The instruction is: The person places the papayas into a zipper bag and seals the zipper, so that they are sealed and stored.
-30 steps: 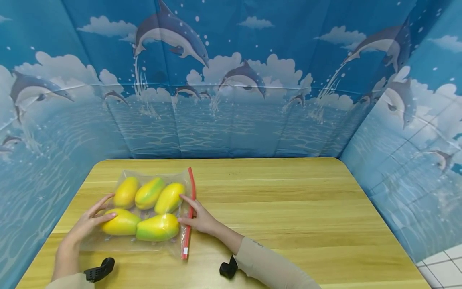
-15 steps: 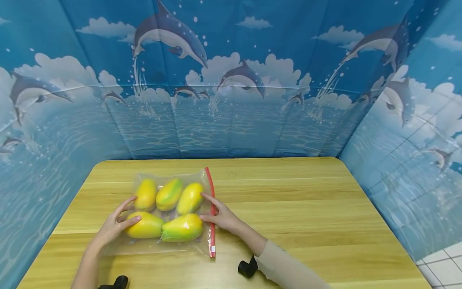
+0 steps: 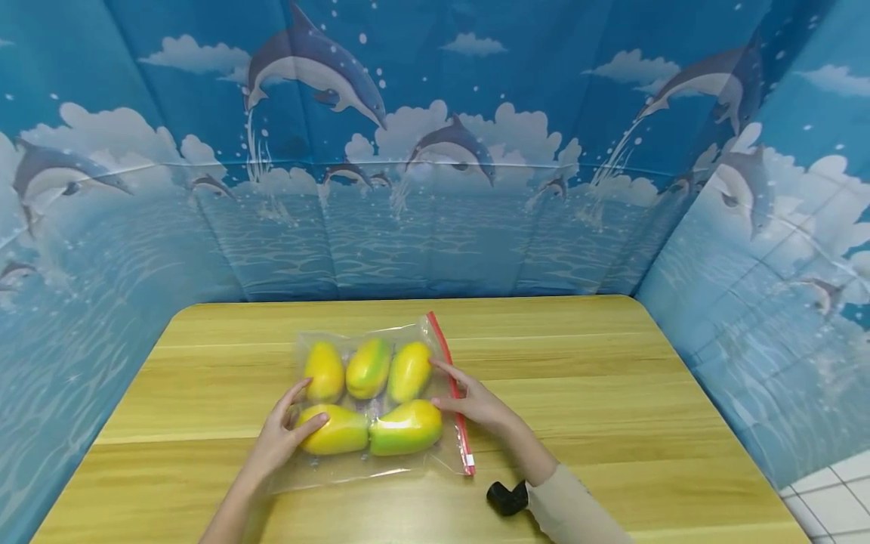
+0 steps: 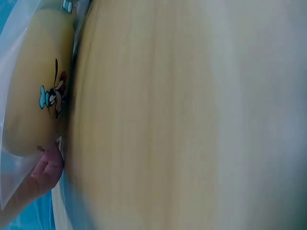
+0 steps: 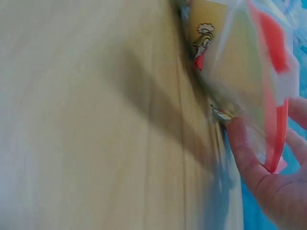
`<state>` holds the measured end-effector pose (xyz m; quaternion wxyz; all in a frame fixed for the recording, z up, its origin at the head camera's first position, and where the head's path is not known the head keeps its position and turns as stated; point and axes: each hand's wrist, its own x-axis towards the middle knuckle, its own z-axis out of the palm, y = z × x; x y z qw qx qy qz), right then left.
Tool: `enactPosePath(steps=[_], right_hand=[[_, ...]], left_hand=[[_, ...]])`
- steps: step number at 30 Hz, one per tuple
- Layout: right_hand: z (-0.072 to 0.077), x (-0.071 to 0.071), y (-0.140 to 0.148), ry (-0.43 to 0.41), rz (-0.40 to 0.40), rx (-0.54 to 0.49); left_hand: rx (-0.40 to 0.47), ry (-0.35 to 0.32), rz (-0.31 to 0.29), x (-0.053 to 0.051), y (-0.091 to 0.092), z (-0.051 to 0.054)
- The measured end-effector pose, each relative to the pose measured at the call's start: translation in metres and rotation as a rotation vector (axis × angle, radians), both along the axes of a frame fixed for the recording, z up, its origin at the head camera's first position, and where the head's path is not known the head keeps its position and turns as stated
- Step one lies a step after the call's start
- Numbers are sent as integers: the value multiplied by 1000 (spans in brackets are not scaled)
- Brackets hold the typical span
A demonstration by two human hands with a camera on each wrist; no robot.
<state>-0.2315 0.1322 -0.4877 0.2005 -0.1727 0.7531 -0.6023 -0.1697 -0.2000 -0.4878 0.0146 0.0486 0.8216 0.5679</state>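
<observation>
A clear zip bag (image 3: pixel 363 467) with a red closure strip (image 3: pixel 442 336) lies flat on the table. Inside are several yellow-green mangoes (image 3: pixel 406 428) in two rows. At the bag's left end, my left hand (image 3: pixel 275 438) grips it, thumb over the lower left mango (image 3: pixel 336 431), fingertips at the upper left one (image 3: pixel 325 372). My right hand (image 3: pixel 482 400) reaches across the red strip and holds the right end, its fingertips against the rightmost mangoes. The right wrist view shows the thumb (image 5: pixel 244 148) pressed to the plastic. Small cartoon prints (image 4: pixel 55 93) mark the bag.
The wood-grain table (image 3: pixel 578 363) extends to the right of the bag. A dolphin-print curtain (image 3: pixel 435 227) hangs at the back and along both sides. By the right sleeve sits a black wrist-worn device (image 3: pixel 506 499). White floor tiles (image 3: pixel 832 499) show at the lower right.
Both hands have moved the bag of mangoes steadily to the right across the table, from the left side to nearer the middle. The bag has turned slightly. Their hold looks the same.
</observation>
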Motion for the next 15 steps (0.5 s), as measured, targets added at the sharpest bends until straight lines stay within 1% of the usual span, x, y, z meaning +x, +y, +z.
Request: enactPosePath(steps=[3,6,7,10,15], right_hand=[[11,3,11,-8,9,-11],[11,2,26,-24,18,-17],[10,2,31,-27,24,-16],[-2,-4,47,-31,30,-19],[-5,-7,65,-31,42,-41]], left_hand=[[12,8,12,0,14,-1],[30,10,20,-3,27,-3],[37,6,21,-4,32,-4],[52,-1,20,-6,43,-5],[63,-10,30,-11,60,-6]])
